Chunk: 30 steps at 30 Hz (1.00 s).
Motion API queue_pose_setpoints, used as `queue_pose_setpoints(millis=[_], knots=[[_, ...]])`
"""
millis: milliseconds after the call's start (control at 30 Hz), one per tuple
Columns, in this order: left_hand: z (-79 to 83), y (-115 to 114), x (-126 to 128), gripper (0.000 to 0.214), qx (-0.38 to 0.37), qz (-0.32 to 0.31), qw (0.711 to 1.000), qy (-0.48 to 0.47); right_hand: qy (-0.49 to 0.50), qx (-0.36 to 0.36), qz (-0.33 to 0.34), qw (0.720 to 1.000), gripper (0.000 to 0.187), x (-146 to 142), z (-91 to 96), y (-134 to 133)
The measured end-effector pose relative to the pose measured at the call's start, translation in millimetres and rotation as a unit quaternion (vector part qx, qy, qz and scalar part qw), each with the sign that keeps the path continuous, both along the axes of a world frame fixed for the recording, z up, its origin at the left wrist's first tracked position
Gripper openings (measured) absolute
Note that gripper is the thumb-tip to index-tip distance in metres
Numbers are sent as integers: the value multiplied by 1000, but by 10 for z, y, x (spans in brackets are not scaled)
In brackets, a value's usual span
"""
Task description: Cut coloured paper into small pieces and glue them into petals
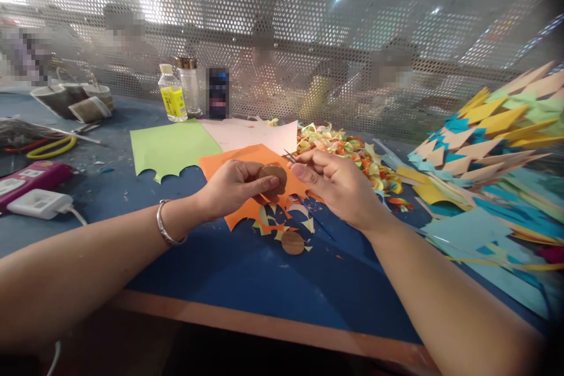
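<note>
Near table's front edge, one cut disc lying loose; left hand pinching second disc over part-notched orange sheet, right hand clamped on thin tool.

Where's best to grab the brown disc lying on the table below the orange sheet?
Probably its rim, from above at the near side: the brown disc lies flat on the blue table, paper scraps crowd its far edge, the near edge is bare.
</note>
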<state>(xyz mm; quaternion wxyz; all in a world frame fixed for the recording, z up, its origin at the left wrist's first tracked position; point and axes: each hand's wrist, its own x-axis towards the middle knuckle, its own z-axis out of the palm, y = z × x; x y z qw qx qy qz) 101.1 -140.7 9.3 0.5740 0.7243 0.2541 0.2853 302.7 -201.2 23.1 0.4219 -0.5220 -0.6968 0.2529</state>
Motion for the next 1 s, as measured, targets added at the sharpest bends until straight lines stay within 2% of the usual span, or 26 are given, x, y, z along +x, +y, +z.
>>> queue_pose_setpoints(millis=[167, 633, 1000], knots=[[-13, 13, -1, 21, 32, -22, 999, -9, -59, -35, 24, 997, 44, -12, 29, -15], [-36, 16, -12, 25, 70, -58, 996, 9, -111, -17, 17, 994, 44, -5, 48, -35], [-15, -6, -20, 28, 60, -50, 997, 22, -141, 14, 23, 990, 45, 3, 61, -36]])
